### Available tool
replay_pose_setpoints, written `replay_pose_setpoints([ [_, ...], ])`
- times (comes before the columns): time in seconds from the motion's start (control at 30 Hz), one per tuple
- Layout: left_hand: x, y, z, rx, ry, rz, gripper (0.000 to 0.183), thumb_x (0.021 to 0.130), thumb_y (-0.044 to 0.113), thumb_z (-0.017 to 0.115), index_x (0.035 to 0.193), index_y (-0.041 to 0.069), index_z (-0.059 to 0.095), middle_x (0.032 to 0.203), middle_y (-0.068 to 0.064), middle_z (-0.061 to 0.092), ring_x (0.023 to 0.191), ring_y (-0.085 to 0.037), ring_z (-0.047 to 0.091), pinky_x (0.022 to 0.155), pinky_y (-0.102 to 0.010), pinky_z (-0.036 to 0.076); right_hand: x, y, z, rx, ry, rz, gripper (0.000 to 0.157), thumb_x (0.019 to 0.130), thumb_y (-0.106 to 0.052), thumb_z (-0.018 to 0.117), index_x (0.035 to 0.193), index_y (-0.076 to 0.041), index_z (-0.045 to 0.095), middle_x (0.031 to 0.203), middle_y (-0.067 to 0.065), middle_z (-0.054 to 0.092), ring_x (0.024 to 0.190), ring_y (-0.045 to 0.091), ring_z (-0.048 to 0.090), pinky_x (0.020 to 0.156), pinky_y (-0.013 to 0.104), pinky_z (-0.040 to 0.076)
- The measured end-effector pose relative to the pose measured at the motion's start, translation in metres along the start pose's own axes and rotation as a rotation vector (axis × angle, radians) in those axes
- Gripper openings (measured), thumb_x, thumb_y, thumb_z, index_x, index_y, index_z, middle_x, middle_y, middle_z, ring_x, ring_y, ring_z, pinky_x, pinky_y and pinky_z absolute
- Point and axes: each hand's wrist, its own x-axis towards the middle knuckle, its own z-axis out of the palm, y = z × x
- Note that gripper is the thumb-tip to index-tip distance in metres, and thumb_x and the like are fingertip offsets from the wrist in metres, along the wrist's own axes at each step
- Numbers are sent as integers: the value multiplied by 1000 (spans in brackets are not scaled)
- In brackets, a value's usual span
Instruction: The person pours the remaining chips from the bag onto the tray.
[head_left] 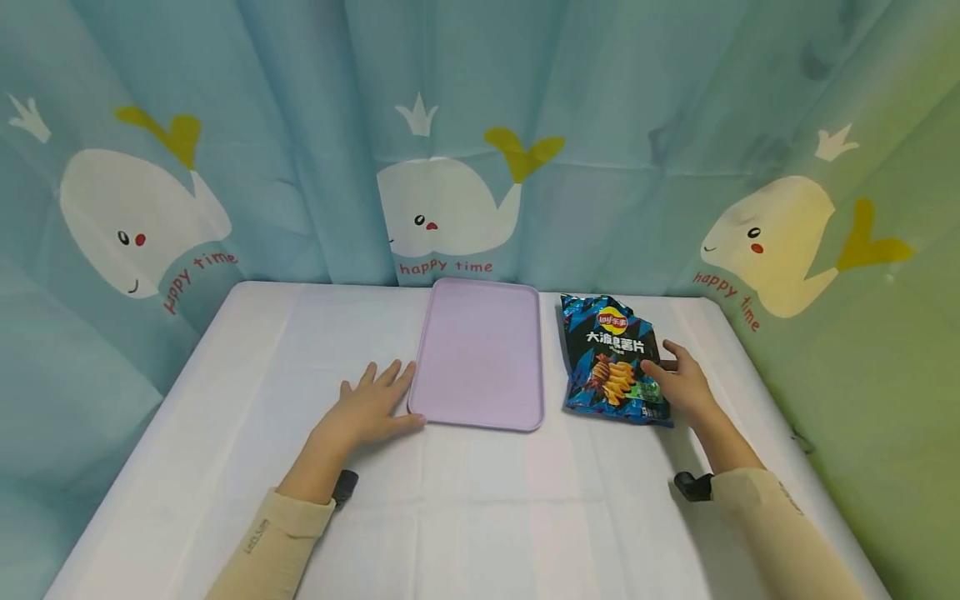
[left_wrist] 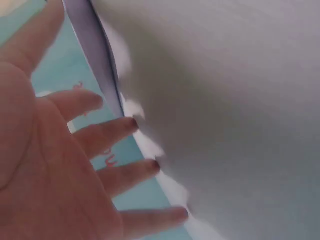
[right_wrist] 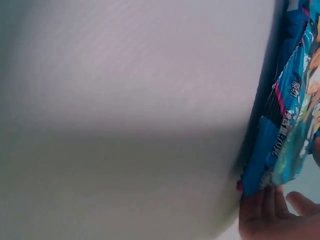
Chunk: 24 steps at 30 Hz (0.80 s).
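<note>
Evidently, we have a bag of Lay's wavy potato chips (head_left: pixel 611 358) immediately to the left of the right hand (head_left: pixel 684 387), printed face up above the white-covered desk (head_left: pixel 480 517); whether its right side is slightly raised, we cannot tell. That hand grasps the bag at its right edge: we find the thumb on the printed front and, in the right wrist view, fingertips hidden behind the edge. The left hand (head_left: pixel 369 412) is released, its fingers spread. Just to its right lies a lilac rectangular tray (head_left: pixel 480 354), with the thumb at the near-left corner and the index finger close by the left rim. We judge the hold on the bag to be slight, since it takes in one edge only; a tug could let the glossy film slip, or make the contents slump toward the far side. A sideways push from the left hand could likewise skew the tray.
</note>
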Motion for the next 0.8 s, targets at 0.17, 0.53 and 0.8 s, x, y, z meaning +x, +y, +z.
replay_pose_setpoints([
  [0.17, 1, 2, -2, -11, -22, -26, 88, 92, 58, 62, 160, 17, 24, 163, -24, 19, 146, -59, 9, 99, -86, 15, 2, -2, 5, 173, 51, 60, 69, 106, -33, 45, 160, -5, 13, 146, 32, 35, 129, 41, 43, 107, 53, 40],
  [0.53, 4, 8, -5, 6, -42, -77, 89, 90, 58, 64, 160, 20, 23, 164, -24, 16, 147, -57, 7, 98, -86, 16, -1, -26, 6, 342, 281, -74, 47, 104, -21, 53, 150, -18, 45, 101, -11, 58, 91, 4, 55, 72, 12, 46],
  [0.8, 0, 7, -7, 5, -25, -70, 87, 91, 57, 63, 160, 18, 25, 163, -24, 18, 146, -57, 9, 97, -87, 17, -30, -74, 3, 281, 363, -380, 40, 100, -9, 58, 140, -9, 55, 94, -9, 65, 86, 3, 61, 75, 11, 46],
])
